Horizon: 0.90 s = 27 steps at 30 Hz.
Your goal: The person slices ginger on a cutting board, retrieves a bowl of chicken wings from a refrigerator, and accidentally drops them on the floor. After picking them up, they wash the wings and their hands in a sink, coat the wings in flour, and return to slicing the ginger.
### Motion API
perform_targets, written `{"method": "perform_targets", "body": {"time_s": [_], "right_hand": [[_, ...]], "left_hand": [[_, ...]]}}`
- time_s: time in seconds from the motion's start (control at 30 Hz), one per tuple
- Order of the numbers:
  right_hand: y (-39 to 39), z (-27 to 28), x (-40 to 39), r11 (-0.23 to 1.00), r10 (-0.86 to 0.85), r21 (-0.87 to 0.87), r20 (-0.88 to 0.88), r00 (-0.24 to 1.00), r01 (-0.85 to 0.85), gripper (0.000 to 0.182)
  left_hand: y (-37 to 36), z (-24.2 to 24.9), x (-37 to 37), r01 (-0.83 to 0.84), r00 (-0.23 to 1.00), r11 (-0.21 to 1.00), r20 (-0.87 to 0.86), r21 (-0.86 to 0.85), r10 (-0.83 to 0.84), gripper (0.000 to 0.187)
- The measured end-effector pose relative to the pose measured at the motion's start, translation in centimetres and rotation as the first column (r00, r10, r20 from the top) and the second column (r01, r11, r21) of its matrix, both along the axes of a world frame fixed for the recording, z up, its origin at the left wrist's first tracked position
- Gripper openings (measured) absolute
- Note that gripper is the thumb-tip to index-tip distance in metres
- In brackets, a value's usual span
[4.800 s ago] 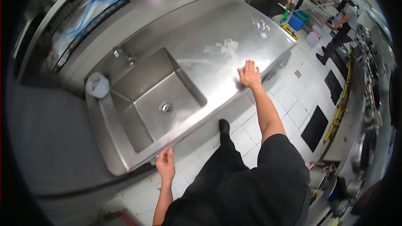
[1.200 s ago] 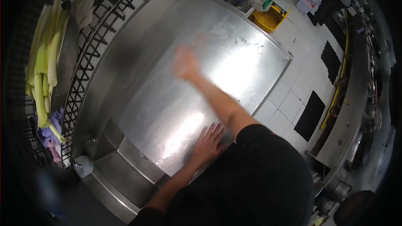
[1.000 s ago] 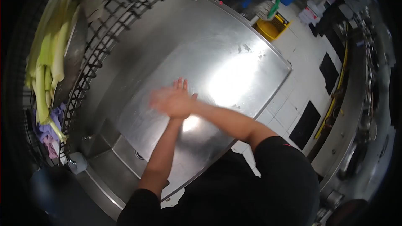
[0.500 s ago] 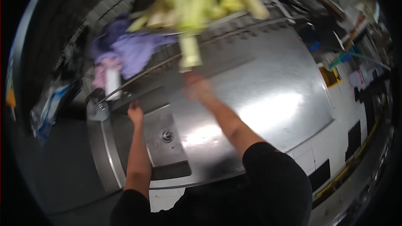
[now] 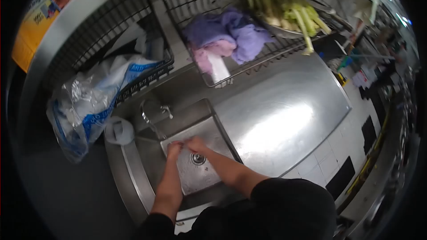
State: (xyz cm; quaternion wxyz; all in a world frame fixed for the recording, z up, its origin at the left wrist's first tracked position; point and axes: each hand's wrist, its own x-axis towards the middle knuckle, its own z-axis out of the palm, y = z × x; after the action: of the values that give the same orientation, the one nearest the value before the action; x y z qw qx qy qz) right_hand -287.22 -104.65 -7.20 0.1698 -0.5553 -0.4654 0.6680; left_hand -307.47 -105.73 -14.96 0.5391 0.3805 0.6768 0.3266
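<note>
Both my hands are close together over the steel sink basin (image 5: 202, 182), just below the faucet (image 5: 144, 111). A pale streak like running water (image 5: 156, 132) reaches down from the spout towards them. My left hand (image 5: 175, 148) looks closed, its fingers curled in. Beside it my right hand (image 5: 195, 144) also has bent fingers and points towards the left one. Anything inside either hand is too small or hidden to make out. Behind my right hand lies the round drain (image 5: 198, 158), with small bits on the basin floor around it.
A steel worktop (image 5: 275, 106) extends right of the sink. On the wire rack (image 5: 284, 55) above are purple cloths (image 5: 213, 31), a pink cloth (image 5: 203, 60) and a bowl of leafy stalks (image 5: 307, 22). A plastic bag (image 5: 93, 98) and a translucent jug (image 5: 119, 131) stand at left.
My right hand has moved from under the rack, near the hanging stalk, down and left into the sink beside my left hand. The view has swung left, showing the faucet and bag.
</note>
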Motion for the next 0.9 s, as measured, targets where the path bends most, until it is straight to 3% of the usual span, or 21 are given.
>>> {"method": "perform_targets", "body": {"time_s": [0.03, 0.07, 0.1, 0.17, 0.23, 0.3, 0.37, 0.43, 0.47, 0.5, 0.53, 0.57, 0.6, 0.63, 0.67, 0.7, 0.73, 0.77, 0.8, 0.87, 0.9], "right_hand": [[1.7, -1.1, -3.3, 0.971, -0.200, -0.187, -0.316, 0.927, 0.146, 0.037], [3.2, -2.5, -6.8, 0.899, -0.408, -0.386, -0.566, 0.716, 0.208, 0.037], [4.0, -1.3, -9.8, 0.905, -0.421, -0.312, -0.549, 0.722, 0.290, 0.036], [5.7, 2.7, -12.6, 0.899, -0.429, -0.184, -0.544, 0.721, 0.397, 0.036], [6.0, 6.2, -13.1, 0.915, -0.368, -0.080, -0.565, 0.738, 0.395, 0.038], [5.5, 8.5, -12.1, 0.920, -0.279, 0.081, -0.555, 0.784, 0.385, 0.040], [3.6, 9.6, -10.0, 0.853, -0.178, 0.331, -0.543, 0.820, 0.404, 0.042], [0.0, 7.5, -8.3, 0.560, -0.122, 0.586, -0.641, 0.758, 0.586, 0.044], [1.3, -1.1, -9.1, 0.732, -0.108, 0.557, -0.473, 0.874, 0.392, 0.049], [-1.8, 3.4, -0.4, 0.916, 0.333, 0.262, -0.076, 0.940, -0.303, 0.048], [-4.4, -3.2, 0.5, 0.863, 0.376, 0.346, 0.046, 0.926, -0.367, 0.035], [-7.0, -9.8, 1.3, 0.800, 0.397, 0.417, 0.172, 0.902, -0.432, 0.023], [-10.3, -3.2, 8.5, 0.408, 0.516, 0.828, 0.139, 0.845, -0.385, 0.028], [-11.4, -1.2, 10.5, 0.500, 0.485, 0.739, 0.192, 0.853, -0.451, 0.033], [-12.6, -0.1, 12.7, 0.590, 0.464, 0.634, 0.241, 0.853, -0.500, 0.038], [-13.7, 1.7, 15.5, 0.602, 0.426, 0.635, 0.258, 0.867, -0.484, 0.038], [-15.0, 3.8, 18.8, 0.598, 0.285, 0.732, 0.187, 0.940, -0.327, 0.043], [-16.8, 5.9, 22.7, 0.561, 0.156, 0.810, 0.100, 0.983, -0.171, 0.049], [-18.9, 7.8, 27.6, 0.556, 0.139, 0.810, 0.131, 0.982, -0.187, 0.049], [-23.9, 11.4, 39.0, 0.699, 0.218, 0.706, -0.056, 0.974, -0.116, 0.057], [-27.6, 12.0, 45.3, 0.884, 0.140, 0.467, -0.344, 0.928, 0.039, 0.058]], "left_hand": [[0.7, 1.2, 0.2, -0.283, 0.907, 0.936, 0.260, -0.207, 0.332, 0.026], [1.6, 1.9, -0.3, -0.310, 0.808, 0.943, 0.489, -0.119, 0.328, 0.028], [2.4, 2.7, -1.0, -0.359, 0.664, 0.932, 0.687, -0.056, 0.297, 0.030], [4.4, 9.0, -0.6, -0.571, 0.574, 0.814, 0.661, -0.100, 0.484, 0.043], [3.7, 16.6, 1.9, -0.487, 0.600, 0.870, 0.694, -0.076, 0.397, 0.050], [4.9, 17.9, 3.1, -0.388, 0.599, 0.919, 0.738, -0.071, 0.310, 0.058], [8.5, 11.9, 0.2, -0.357, 0.703, 0.933, 0.645, -0.045, 0.300, 0.060], [13.6, 5.7, -2.6, -0.236, 0.910, 0.971, 0.341, -0.038, 0.234, 0.063], [16.6, 3.9, -4.1, -0.134, 0.988, 0.989, 0.065, -0.068, 0.139, 0.064], [16.3, 6.7, -1.2, -0.079, 0.997, 0.980, -0.035, -0.183, 0.074, 0.062], [15.7, 10.7, 2.4, -0.022, 0.993, 0.954, -0.119, -0.301, -0.015, 0.062], [18.0, 11.8, 3.0, -0.077, 0.996, 0.935, 0.018, -0.345, 0.088, 0.046], [19.8, 11.3, 2.9, -0.112, 0.993, 0.987, 0.010, -0.114, 0.114, 0.034], [22.1, 15.4, 3.9, -0.099, 0.985, 0.988, 0.132, -0.120, 0.115, 0.025], [21.3, 14.0, 3.8, -0.166, 0.954, 0.984, 0.263, 0.060, 0.145, 0.024], [20.4, 16.4, 4.8, -0.298, 0.952, 0.953, 0.060, -0.046, 0.300, 0.029], [19.3, 17.4, 6.2, -0.299, 0.953, 0.952, 0.080, 0.066, 0.293, 0.041], [19.3, 18.9, 6.1, -0.007, 0.971, 0.999, -0.236, 0.054, 0.019, 0.049], [17.3, 19.5, 8.0, 0.013, 0.953, 0.992, -0.302, 0.125, 0.025, 0.058], [11.6, 20.6, 10.8, -0.024, 0.782, 0.976, -0.604, 0.219, 0.154, 0.059], [8.1, 20.8, 12.0, -0.061, 0.618, 0.971, -0.755, 0.233, 0.220, 0.060]]}}
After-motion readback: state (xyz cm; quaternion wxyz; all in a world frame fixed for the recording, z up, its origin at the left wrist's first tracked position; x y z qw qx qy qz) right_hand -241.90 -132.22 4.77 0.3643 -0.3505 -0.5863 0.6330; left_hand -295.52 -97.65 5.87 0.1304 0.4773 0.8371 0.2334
